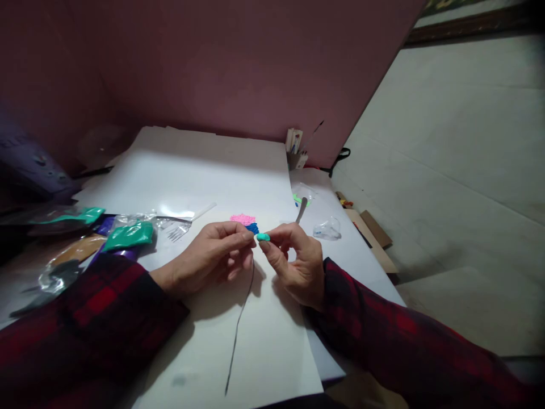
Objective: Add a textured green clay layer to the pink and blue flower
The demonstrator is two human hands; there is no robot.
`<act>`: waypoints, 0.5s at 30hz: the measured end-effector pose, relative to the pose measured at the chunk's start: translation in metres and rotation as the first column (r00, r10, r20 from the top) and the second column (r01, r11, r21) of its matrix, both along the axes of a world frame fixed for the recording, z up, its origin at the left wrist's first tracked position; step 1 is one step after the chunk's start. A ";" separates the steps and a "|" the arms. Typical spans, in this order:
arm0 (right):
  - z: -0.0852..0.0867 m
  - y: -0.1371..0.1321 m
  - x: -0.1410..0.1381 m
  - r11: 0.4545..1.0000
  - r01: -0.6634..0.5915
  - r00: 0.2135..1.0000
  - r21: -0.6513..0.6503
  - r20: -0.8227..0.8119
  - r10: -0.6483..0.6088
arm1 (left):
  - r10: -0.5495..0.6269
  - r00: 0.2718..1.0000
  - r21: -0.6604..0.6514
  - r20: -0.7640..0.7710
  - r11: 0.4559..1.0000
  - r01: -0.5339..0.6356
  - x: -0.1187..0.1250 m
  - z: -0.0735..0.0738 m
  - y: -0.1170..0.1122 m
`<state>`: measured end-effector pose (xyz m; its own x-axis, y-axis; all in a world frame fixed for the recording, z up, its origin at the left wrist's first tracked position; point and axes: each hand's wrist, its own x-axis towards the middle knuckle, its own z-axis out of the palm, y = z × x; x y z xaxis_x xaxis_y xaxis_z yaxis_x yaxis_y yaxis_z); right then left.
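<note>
My left hand [213, 253] and my right hand [293, 258] meet over a white sheet [238, 182], both in red-and-black plaid sleeves. Between the pinched fingertips of both hands sits a small teal piece [263, 237]. A thin dark cord [239, 326] hangs from my left fingers and trails toward me across the sheet. My right hand also grips a slim metal tool [301, 210] that sticks up behind the fingers. Just beyond the hands lie a pink patch of beads [242, 218] and a small blue patch [252, 228].
Plastic bags with green contents [128, 234] and brown contents [79, 250] lie at the left, next to a white plastic fork [187, 222]. A clear bag [327, 229] and cardboard pieces [370, 233] lie at the right. A dark red wall [213, 62] stands behind.
</note>
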<state>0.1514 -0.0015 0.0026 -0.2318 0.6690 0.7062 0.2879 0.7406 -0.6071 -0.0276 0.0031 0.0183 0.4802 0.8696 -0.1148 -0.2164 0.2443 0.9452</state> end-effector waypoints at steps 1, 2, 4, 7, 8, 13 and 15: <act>0.000 0.001 0.000 1.000 -0.009 1.000 0.017 0.025 0.008 | 0.002 1.000 0.003 -0.004 1.000 -0.002 0.000 0.000 0.000; -0.001 0.001 0.000 0.999 -0.023 0.998 0.036 0.058 0.021 | 0.001 1.000 0.008 -0.008 1.000 -0.001 0.000 0.000 0.000; -0.002 0.002 0.000 0.998 -0.046 0.994 0.051 0.102 0.041 | -0.013 1.000 0.003 0.003 1.000 0.013 0.000 0.001 0.000; -0.003 0.001 0.000 1.000 0.004 0.999 0.013 0.042 -0.005 | -0.045 0.997 -0.036 0.059 0.998 0.047 0.000 0.002 0.000; -0.003 0.000 0.000 1.000 0.026 1.000 -0.003 0.015 -0.026 | -0.056 0.996 -0.045 0.076 0.997 0.059 -0.001 0.003 0.001; -0.002 0.000 0.000 0.998 0.018 1.000 -0.063 0.001 -0.018 | -0.075 0.986 -0.063 0.152 0.994 0.085 -0.004 0.005 0.004; -0.002 0.001 0.000 0.997 -0.008 1.000 -0.074 0.006 0.009 | -0.061 0.980 -0.089 0.191 0.993 0.079 -0.005 0.004 0.005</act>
